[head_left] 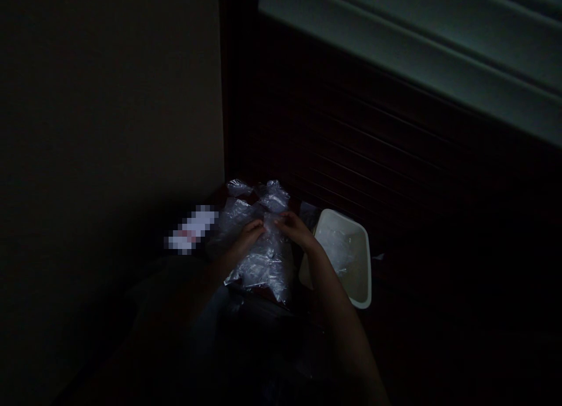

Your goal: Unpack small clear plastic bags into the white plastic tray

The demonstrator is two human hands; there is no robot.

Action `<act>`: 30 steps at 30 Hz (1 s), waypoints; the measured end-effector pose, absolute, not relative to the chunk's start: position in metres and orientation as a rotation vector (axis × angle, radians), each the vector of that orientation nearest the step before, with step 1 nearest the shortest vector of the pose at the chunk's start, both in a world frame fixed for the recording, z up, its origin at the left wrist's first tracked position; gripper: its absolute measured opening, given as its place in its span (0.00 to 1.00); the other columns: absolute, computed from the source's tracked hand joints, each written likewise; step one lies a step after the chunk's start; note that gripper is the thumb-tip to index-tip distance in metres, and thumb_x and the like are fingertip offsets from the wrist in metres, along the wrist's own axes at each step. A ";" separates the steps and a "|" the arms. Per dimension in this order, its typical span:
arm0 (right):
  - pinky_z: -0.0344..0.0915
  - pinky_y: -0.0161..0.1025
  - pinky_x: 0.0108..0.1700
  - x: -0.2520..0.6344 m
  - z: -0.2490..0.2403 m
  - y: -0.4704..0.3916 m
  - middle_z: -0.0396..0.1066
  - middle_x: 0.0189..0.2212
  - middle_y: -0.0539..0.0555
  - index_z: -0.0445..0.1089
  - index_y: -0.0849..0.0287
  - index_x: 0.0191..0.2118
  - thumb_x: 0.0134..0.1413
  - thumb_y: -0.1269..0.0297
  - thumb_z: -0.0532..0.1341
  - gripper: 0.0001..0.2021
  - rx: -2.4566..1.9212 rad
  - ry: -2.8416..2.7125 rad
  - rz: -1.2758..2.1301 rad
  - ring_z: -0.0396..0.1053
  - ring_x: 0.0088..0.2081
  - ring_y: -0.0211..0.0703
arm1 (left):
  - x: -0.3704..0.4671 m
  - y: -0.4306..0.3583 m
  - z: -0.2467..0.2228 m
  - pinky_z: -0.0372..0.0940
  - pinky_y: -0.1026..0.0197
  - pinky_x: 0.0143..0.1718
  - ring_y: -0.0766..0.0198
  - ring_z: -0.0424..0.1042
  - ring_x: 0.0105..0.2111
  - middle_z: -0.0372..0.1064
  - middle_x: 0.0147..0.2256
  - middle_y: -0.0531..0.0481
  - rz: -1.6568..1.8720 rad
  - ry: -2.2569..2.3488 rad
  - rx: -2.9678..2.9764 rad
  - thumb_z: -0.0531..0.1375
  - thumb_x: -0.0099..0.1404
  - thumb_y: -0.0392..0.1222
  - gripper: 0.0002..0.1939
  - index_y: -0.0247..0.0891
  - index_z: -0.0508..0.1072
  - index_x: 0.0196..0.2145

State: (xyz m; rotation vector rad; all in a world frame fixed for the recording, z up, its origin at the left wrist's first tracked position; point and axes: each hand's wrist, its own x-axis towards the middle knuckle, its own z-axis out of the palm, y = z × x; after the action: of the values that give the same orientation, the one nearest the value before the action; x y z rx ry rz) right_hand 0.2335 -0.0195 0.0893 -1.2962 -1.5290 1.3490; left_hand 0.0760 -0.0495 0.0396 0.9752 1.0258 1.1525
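Observation:
My left hand [251, 232] and my right hand [294, 227] face each other, fingers pinched on a small clear plastic bag [271, 223] held between them. Below and around it lie several crinkled clear plastic bags [258, 266], shiny where light catches them. Another crumpled bag [274, 196] lies just beyond my fingers. To the right, partly behind my right forearm, stands a white plastic basin [363, 277] with clear plastic [337, 248] in it. The dim light hides the bags' exact edges.
A pale, blurred-out item [193, 229] lies left of the bags. A plain wall [109, 101] rises on the left. Dark slatted panelling [351, 142] stands behind, beneath a light ledge [395, 54]. A small pale scrap [378, 257] is right of the basin.

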 end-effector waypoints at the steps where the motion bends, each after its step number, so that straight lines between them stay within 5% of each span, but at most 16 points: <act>1: 0.61 0.36 0.36 0.233 0.090 -0.019 0.66 0.30 0.49 0.64 0.58 0.36 0.35 0.53 0.66 0.21 -1.292 -1.498 1.350 0.64 0.32 0.37 | 0.074 -0.048 0.039 0.57 0.61 0.29 0.62 0.64 0.28 0.63 0.21 0.53 1.157 1.059 0.999 0.58 0.52 0.41 0.05 0.40 0.66 0.21; 5: 0.61 0.36 0.36 0.233 0.092 -0.020 0.67 0.32 0.50 0.64 0.57 0.39 0.37 0.53 0.65 0.22 -1.285 -1.515 1.384 0.65 0.32 0.37 | 0.070 -0.046 0.042 0.55 0.61 0.26 0.63 0.61 0.25 0.61 0.19 0.53 1.137 1.116 1.126 0.58 0.50 0.41 0.07 0.40 0.63 0.18; 13: 0.57 0.33 0.29 0.240 0.088 -0.017 0.66 0.21 0.48 0.68 0.62 0.26 0.38 0.51 0.63 0.16 -1.338 -1.657 1.285 0.60 0.24 0.34 | 0.077 -0.052 0.049 0.55 0.60 0.28 0.62 0.63 0.26 0.63 0.22 0.52 1.126 1.099 1.144 0.58 0.50 0.41 0.04 0.39 0.68 0.22; 18: 0.56 0.33 0.28 0.241 0.083 -0.014 0.67 0.22 0.48 0.69 0.61 0.28 0.37 0.51 0.64 0.17 -1.352 -1.565 1.254 0.61 0.24 0.34 | 0.082 -0.051 0.057 0.58 0.60 0.33 0.60 0.66 0.32 0.69 0.29 0.49 1.207 1.047 0.980 0.64 0.47 0.41 0.10 0.39 0.72 0.29; 30: 0.60 0.34 0.32 0.241 0.092 -0.018 0.69 0.24 0.48 0.70 0.60 0.30 0.32 0.51 0.68 0.20 -1.292 -1.304 1.489 0.64 0.25 0.33 | 0.067 -0.040 0.032 0.60 0.64 0.29 0.66 0.68 0.27 0.69 0.28 0.50 1.147 0.944 0.772 0.68 0.46 0.43 0.15 0.35 0.72 0.30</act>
State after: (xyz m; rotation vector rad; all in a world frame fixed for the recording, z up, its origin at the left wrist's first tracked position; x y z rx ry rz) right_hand 0.2407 -0.0177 0.0920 -1.2922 -1.3039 1.4887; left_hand 0.0665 -0.0396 0.0321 0.7716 0.9436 1.1470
